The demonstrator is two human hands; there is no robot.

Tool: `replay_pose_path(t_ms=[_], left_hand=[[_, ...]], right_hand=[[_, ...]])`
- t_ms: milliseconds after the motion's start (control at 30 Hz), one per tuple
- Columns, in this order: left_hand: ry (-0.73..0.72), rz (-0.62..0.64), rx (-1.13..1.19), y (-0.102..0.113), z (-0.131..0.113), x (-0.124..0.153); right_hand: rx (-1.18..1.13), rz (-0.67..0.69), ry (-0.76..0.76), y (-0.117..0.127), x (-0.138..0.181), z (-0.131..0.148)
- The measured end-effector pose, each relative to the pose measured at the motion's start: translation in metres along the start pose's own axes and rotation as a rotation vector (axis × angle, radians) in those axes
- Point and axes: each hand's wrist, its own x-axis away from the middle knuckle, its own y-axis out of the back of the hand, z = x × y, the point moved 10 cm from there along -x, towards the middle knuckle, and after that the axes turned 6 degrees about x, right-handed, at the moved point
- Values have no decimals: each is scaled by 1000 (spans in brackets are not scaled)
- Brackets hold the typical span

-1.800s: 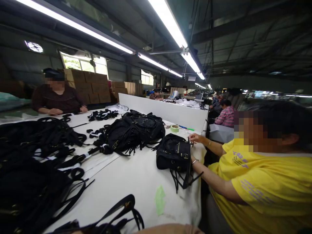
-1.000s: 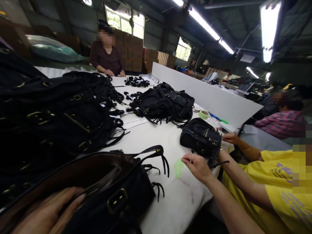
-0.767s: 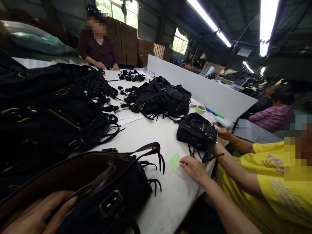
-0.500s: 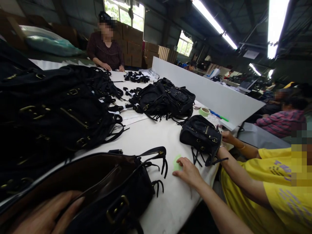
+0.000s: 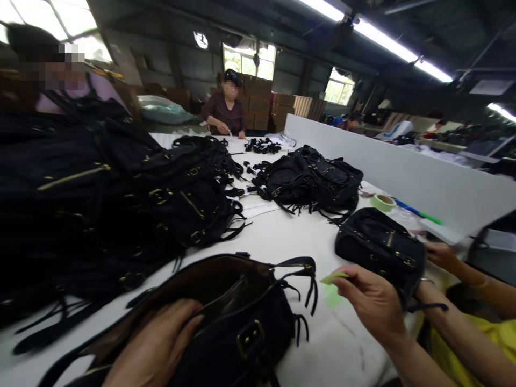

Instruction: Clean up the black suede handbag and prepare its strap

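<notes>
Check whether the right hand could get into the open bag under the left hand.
Probably yes. The left hand grips the open bag by its rim, mouth spread and facing up; the right hand, pinching a green slip, is just beside it, with only bare table between.

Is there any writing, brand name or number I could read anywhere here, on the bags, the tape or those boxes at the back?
None can be read.
Open bag under the left hand: plain buckle only.
Cardboard boxes: too far and blurred to show any print.
Tape roll: blank.
</notes>
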Motion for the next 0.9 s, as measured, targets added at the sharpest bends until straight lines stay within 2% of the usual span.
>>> replay_pose_path(t_ms=[100,167,233,300,400,467,533,600,667,700,733,800,867,900], left_hand=[[28,106,-61,-1,-8,7],[43,109,-74,-2,-11,13],[36,78,-64,-2,-13,20],[-1,28,-49,0,-16,24],[-50,-20,-33,3,-20,25],[-69,-38,-38,5,-24,24],[-97,-55,-53,8,-29,24],[-136,-68,-87,11,-33,27],[-195,-91,-122,14,-37,32],[-236,-128,-142,18,-40,35],[-276,-173,-164,21,-42,37],[-329,-275,-229,29,-44,39],[-332,-372,-377,35,-47,37],[-333,-419,-464,38,-51,37]], right_hand=[[-63,74,452,-20,-10,106],[-9,123,709,-46,-5,163],[157,200,913,-85,4,201],[376,286,1017,-128,8,217],[623,423,967,-174,-1,212],[650,494,939,-184,-3,206],[540,458,964,-171,-2,206],[367,305,946,-139,-5,205],[257,181,799,-108,-15,189],[251,185,682,-101,-21,175],[274,253,552,-100,-26,159],[353,505,319,-113,-26,126],[422,732,189,-125,-19,107],[443,790,164,-128,-17,103]])
